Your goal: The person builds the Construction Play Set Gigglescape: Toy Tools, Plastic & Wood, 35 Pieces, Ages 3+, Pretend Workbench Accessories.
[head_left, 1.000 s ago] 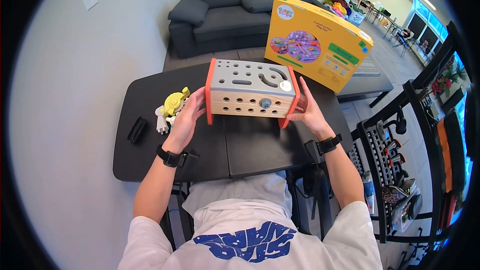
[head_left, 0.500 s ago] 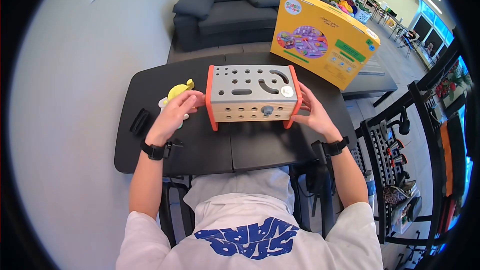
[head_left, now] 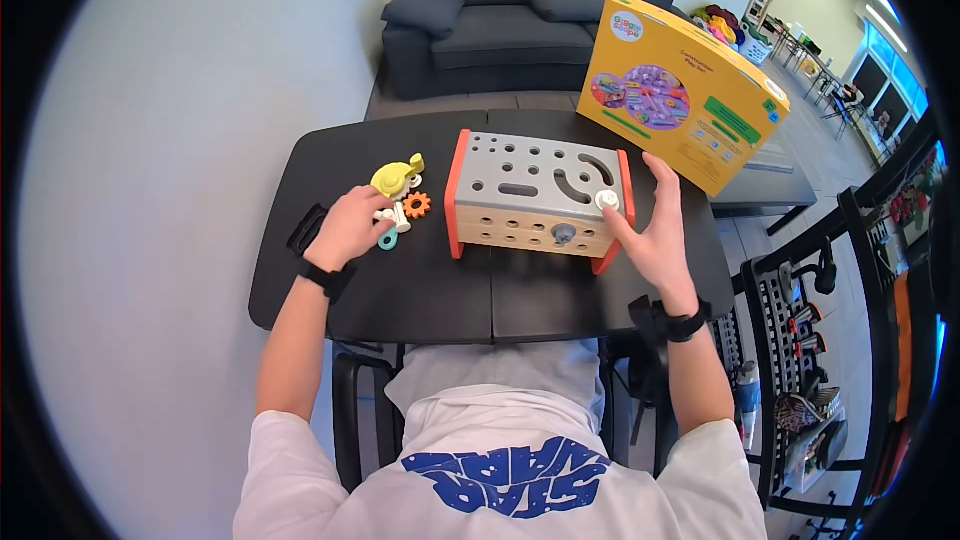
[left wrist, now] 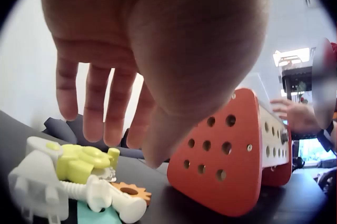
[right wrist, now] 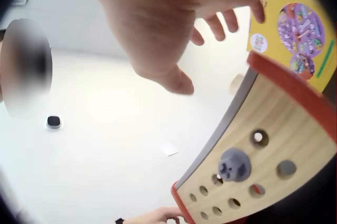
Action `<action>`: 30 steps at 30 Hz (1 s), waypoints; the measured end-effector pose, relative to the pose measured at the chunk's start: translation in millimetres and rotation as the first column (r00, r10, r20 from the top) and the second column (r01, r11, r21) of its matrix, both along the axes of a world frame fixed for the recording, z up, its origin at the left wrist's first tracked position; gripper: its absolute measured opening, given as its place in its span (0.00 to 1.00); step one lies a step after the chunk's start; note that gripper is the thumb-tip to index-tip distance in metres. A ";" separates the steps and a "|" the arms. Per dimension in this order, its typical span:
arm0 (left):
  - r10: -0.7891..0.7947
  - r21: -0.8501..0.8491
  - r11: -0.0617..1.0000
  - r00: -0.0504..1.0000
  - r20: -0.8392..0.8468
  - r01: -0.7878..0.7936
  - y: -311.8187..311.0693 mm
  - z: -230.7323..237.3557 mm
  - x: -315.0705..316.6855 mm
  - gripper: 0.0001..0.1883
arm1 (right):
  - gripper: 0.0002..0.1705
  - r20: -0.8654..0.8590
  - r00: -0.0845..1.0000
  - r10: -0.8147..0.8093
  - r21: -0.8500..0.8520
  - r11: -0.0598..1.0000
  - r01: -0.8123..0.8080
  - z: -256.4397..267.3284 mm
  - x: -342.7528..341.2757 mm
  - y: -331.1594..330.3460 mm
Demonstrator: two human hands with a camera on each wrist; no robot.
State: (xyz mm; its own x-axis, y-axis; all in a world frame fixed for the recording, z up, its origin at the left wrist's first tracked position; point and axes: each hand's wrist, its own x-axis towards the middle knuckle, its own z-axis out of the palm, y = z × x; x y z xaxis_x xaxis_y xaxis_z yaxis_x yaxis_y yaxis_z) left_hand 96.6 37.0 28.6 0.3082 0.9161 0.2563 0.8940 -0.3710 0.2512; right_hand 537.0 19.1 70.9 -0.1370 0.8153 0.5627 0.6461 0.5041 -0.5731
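Note:
A toy workbench (head_left: pixel 535 180) stands on the black table, with a grey top full of holes and slots, wooden sides and red end panels (left wrist: pixel 221 155). A white screw head (head_left: pixel 607 199) sits in its top, and a grey bolt (right wrist: pixel 234 164) sticks out of its front. My right hand (head_left: pixel 662 245) is by the right end, fingers spread, thumb near the white head. Over a pile of toy parts at the left hovers my left hand (head_left: pixel 347 227), its fingers pointing down and loosely extended. The pile has a yellow toy saw (left wrist: pixel 84 161), an orange gear (head_left: pixel 417 205), white screws (left wrist: pixel 126 205) and a teal piece (head_left: pixel 388 239).
A black case (head_left: pixel 307 229) lies left of my left hand. Behind the workbench, to the right, stands a large yellow box (head_left: pixel 690 90). A grey sofa (head_left: pixel 520 30) is beyond the table, and a black rack (head_left: pixel 790 340) is at the right.
My left hand has left the workbench's left end and moved left over the toy parts. The right hand has loosened from the right end and risen slightly. The workbench now rests slightly turned.

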 end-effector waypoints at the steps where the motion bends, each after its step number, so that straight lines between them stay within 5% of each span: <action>1: -0.046 0.001 0.999 0.996 -0.070 0.046 2.2 -3.3 3.7 0.13 | 0.43 0.054 0.997 -0.058 0.213 0.976 0.046 1.7 -10.2 -1.2; 3: -0.069 -0.012 0.998 0.991 -0.119 0.068 7.6 -10.5 9.3 0.13 | 0.32 0.000 1.000 0.003 0.360 0.933 -0.003 7.6 -37.6 -10.0; 5: -0.144 -0.048 0.990 0.928 -0.344 0.135 12.5 -16.8 15.5 0.14 | 0.27 0.067 0.983 0.170 0.374 0.909 -0.182 9.7 -61.3 -17.1; 7: -0.165 -0.040 0.986 0.905 -0.393 0.162 20.2 -28.9 16.3 0.15 | 0.23 0.066 0.920 0.387 0.300 0.872 -0.388 -1.6 -89.5 -18.7; 11: -0.233 -0.032 0.968 0.845 -0.482 0.249 27.4 -38.9 16.4 0.13 | 0.22 0.092 0.822 0.563 0.057 0.821 -0.568 -13.8 -142.8 -26.2; 17: -0.242 0.084 0.946 0.852 -0.464 0.314 23.0 -43.7 10.4 0.19 | 0.31 0.004 0.805 0.593 -0.246 0.781 -0.574 -53.8 -200.2 -12.0; 19: -0.275 0.220 0.930 0.954 -0.118 0.295 20.0 -38.3 4.0 0.20 | 0.37 -0.070 0.845 0.531 -0.195 0.823 -0.533 -71.3 -217.5 -6.4; 20: -0.274 0.219 0.930 0.954 -0.120 0.294 18.9 -36.9 0.6 0.20 | 0.40 -0.078 0.847 0.526 -0.219 0.820 -0.529 -80.1 -225.3 -2.2; 22: -0.113 0.279 0.960 0.953 0.282 0.031 15.9 -34.2 -6.1 0.20 | 0.41 -0.085 0.863 0.498 -0.237 0.831 -0.503 -95.3 -239.4 6.5; 27: 0.015 0.240 0.954 0.834 0.552 -0.176 -1.7 -23.4 -15.6 0.15 | 0.47 -0.005 0.919 0.394 -0.235 0.893 -0.384 -128.4 -277.7 30.5; 30: 0.037 0.204 0.956 0.780 0.624 -0.209 -9.7 -23.0 -15.9 0.16 | 0.50 0.223 0.956 0.190 -0.186 0.971 -0.150 -130.0 -293.4 40.9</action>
